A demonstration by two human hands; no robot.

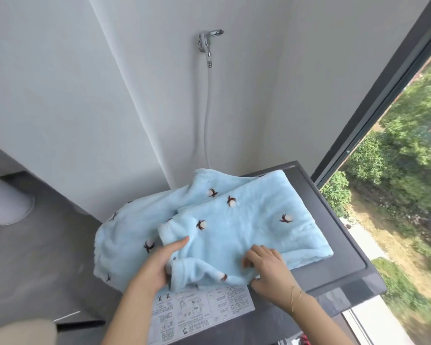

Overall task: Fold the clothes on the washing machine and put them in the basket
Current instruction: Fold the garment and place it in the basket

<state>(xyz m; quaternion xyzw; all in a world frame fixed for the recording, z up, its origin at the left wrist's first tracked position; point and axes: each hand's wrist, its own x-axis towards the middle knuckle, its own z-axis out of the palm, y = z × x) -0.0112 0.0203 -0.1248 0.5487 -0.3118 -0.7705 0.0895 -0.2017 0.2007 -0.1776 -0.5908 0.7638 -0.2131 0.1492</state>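
A grey floor [35, 245] is stretching along the left under a white wall [60, 95], with a rounded white object [5, 202] standing at the far left edge. Further right, a chrome tap [208, 38] is sitting on the wall, its white hose [207, 108] hanging down behind the dark washing machine [334, 232]. A light blue fleece garment [246, 220] with small white-and-brown embroidered motifs is lying across the machine's top, its left part drooping over the machine's left edge and its right part lying folded flat on the lid. The left hand [159, 260] is gripping a bunched edge of the garment near the front, thumb stretched out over the fabric and fingers curled underneath. Below it, a white instruction sticker [199, 312] is showing on the machine's front rim. The right hand [266, 265] is pressing down on the fabric just beside, fingers bent, a thin bracelet [296, 295] circling the wrist. At the far right, a window [396, 170] is looking out on green trees.
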